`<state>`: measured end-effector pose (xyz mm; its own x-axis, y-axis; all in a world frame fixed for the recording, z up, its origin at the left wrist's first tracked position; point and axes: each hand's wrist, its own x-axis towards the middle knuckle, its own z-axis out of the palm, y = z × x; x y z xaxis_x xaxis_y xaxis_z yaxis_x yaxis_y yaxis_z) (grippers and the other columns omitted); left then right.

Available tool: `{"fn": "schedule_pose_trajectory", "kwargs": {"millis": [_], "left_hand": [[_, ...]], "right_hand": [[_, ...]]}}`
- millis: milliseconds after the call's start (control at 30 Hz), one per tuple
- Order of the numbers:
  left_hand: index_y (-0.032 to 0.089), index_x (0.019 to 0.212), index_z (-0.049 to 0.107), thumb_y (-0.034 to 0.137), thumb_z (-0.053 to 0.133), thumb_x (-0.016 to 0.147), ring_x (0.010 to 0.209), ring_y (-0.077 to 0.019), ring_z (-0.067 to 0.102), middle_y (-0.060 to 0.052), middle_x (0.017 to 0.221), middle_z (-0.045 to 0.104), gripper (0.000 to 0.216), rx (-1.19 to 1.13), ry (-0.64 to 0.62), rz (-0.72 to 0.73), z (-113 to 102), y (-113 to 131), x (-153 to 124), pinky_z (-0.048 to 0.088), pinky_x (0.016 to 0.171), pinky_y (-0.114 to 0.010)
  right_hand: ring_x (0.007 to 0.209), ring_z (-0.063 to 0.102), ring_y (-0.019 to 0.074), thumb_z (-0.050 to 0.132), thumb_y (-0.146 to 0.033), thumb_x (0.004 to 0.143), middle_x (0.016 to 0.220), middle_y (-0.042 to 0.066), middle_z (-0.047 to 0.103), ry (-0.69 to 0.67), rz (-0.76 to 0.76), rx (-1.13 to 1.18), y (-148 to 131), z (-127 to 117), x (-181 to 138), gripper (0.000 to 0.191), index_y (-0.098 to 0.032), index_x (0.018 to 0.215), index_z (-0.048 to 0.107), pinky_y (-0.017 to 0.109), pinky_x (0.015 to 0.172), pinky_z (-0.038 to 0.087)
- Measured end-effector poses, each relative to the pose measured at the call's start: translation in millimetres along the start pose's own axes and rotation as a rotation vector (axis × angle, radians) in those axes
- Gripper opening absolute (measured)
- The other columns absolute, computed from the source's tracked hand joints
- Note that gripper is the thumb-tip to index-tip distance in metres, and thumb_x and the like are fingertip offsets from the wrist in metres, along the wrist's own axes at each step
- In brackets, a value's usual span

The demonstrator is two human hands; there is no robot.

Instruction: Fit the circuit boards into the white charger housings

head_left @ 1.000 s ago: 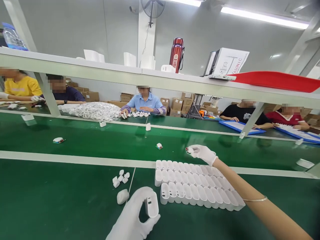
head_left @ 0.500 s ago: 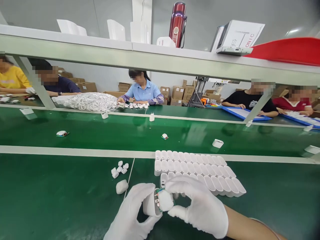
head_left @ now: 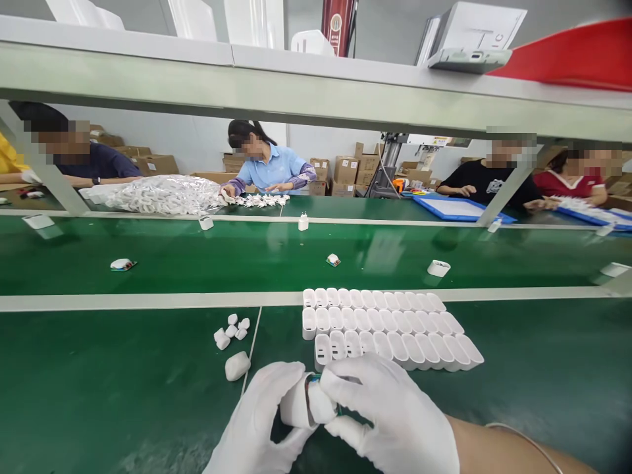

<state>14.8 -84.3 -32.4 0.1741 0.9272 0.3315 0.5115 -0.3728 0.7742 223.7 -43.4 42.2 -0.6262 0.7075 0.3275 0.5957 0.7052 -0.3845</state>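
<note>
My left hand (head_left: 259, 421), in a white glove, is closed around a white plastic charger housing (head_left: 295, 407). A circuit board with a white block on it (head_left: 322, 401) sits partly inside the housing's open end. My gloved right hand (head_left: 395, 415) pinches the outer end of that board between thumb and fingers. Beyond the right hand stand rows of open white housings (head_left: 380, 321). To the left of my hands lie a larger white lump (head_left: 237, 366) and several small white pieces (head_left: 231, 331).
On the green strip beyond the pale rail (head_left: 148, 303) lie circuit boards (head_left: 122, 264) and a white housing (head_left: 438, 268). A shelf beam (head_left: 296, 79) crosses above. Across the bench, co-workers sit near a bag of white parts (head_left: 168, 194) and blue trays (head_left: 454, 209).
The circuit board has gone deeper into the housing, so less of its green and metal parts shows. The right hand has moved slightly toward the left. The camera view has shifted a little.
</note>
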Motion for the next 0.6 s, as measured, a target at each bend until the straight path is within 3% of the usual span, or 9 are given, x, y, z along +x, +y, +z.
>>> {"fn": "schedule_pose_trajectory", "kwargs": {"millis": [133,333,400,500,600], "left_hand": [[0.035,0.13,0.043,0.022,0.064,0.081,0.123,-0.0259,0.053,-0.006,0.134,0.051,0.055,-0.027,0.001,-0.011,-1,3,2,0.058,0.088,-0.031],[0.033,0.133,0.04,0.018,0.067,0.078,0.119,-0.0255,0.057,-0.008,0.131,0.054,0.063,0.175,0.023,0.077,-2,-2,1,0.056,0.093,-0.034],[0.034,0.132,0.039,0.017,0.066,0.078,0.119,-0.0247,0.057,-0.007,0.132,0.053,0.063,0.172,0.01,0.041,-3,-3,1,0.055,0.094,-0.034],[0.034,0.128,0.044,0.02,0.067,0.078,0.112,-0.0217,0.062,-0.004,0.128,0.057,0.057,0.138,0.015,-0.042,-6,2,5,0.055,0.093,-0.03],[0.033,0.123,0.048,0.022,0.066,0.078,0.105,-0.0207,0.066,-0.002,0.121,0.063,0.05,0.125,0.036,-0.028,-7,14,8,0.057,0.09,-0.03]], "right_hand": [[0.074,0.056,0.0121,0.069,-0.018,0.075,0.081,-0.007,0.061,0.044,-0.008,-0.049,0,6,-5,0.022,-0.023,0.08,0.047,0.026,0.064,0.036],[0.069,0.054,0.0134,0.063,-0.022,0.078,0.08,-0.005,0.058,-0.081,-0.094,-0.11,5,5,3,0.017,-0.023,0.079,0.047,0.028,0.059,0.037],[0.075,0.056,0.0152,0.064,-0.024,0.077,0.09,-0.003,0.06,-0.118,-0.115,-0.09,4,6,6,0.016,-0.023,0.084,0.05,0.029,0.063,0.041],[0.094,0.058,0.024,0.072,-0.033,0.068,0.125,0.009,0.055,-0.108,-0.098,-0.13,-3,15,3,0.042,-0.019,0.102,0.053,0.033,0.073,0.049],[0.108,0.054,0.0324,0.077,-0.036,0.063,0.143,0.014,0.043,-0.06,-0.008,-0.177,-6,26,-4,0.07,-0.02,0.124,0.046,0.033,0.066,0.053]]}}
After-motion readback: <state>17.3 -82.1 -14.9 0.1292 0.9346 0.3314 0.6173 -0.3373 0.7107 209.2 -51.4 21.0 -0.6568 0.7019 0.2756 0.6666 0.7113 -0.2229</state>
